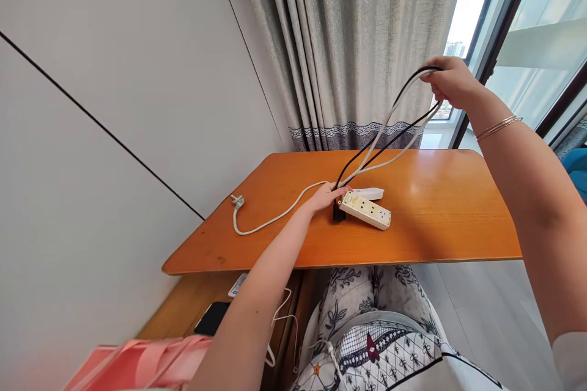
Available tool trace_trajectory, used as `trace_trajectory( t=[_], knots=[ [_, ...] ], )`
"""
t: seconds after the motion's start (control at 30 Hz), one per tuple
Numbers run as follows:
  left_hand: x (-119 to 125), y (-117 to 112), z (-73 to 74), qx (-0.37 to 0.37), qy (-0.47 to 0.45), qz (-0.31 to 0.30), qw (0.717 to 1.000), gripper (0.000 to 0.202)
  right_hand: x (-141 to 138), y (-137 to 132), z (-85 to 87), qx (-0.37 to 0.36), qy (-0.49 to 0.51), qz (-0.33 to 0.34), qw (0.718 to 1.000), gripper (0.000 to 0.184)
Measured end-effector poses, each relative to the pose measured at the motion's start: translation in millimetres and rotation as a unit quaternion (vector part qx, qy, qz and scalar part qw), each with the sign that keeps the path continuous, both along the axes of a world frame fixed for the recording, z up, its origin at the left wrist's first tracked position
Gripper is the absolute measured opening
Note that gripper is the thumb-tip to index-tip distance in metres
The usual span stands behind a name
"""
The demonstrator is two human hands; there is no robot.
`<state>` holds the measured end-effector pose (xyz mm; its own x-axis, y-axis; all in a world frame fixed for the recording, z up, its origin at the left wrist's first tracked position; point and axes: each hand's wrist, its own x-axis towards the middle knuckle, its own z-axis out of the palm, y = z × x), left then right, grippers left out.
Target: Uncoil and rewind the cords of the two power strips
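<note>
My right hand (pixel 452 81) is raised over the far right of the orange table (pixel 431 220), closed round a loop of black and white cables (pixel 389 134) that run down to the table. My left hand (pixel 326 195) rests on the table where the cables meet, its fingers pinching the cables beside a cream power strip (pixel 367 209). A black plug (pixel 338 212) lies at the strip's left end, and a white adapter (pixel 368 193) lies just behind the strip. A white cable (pixel 270 217) trails left to a white plug (pixel 237 200).
A grey curtain (pixel 348 43) hangs behind the table, with a window (pixel 527 24) to the right. A white wall (pixel 114 104) borders the left. Below, a lower wooden shelf holds a black phone (pixel 211 317). Pink fabric (pixel 147 363) lies at the bottom left.
</note>
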<state>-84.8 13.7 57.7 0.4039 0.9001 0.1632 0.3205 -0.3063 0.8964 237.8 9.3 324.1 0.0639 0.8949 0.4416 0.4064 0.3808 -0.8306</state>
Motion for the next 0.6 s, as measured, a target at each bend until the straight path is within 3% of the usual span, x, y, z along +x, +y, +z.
trace_trajectory(
  t=[0.17,0.37,0.47,0.6],
  knots=[
    [-14.0,-10.3,13.9,-0.057,-0.027,-0.006,0.998,0.052,37.2,13.4,-21.9,-0.072,0.183,-0.021,0.980,0.031],
    [-11.7,-12.6,25.3,-0.068,0.006,-0.038,0.997,0.048,57.2,32.4,-53.5,-0.125,0.264,-0.050,0.955,0.036],
    [-15.0,-13.9,26.0,-0.076,0.011,-0.050,0.996,0.044,73.2,37.3,-70.2,-0.153,0.259,-0.028,0.953,0.030],
    [-27.8,-16.3,21.8,-0.123,-0.059,-0.055,0.989,0.038,112.2,32.1,-102.2,-0.226,0.132,0.086,0.961,0.017]
  ],
)
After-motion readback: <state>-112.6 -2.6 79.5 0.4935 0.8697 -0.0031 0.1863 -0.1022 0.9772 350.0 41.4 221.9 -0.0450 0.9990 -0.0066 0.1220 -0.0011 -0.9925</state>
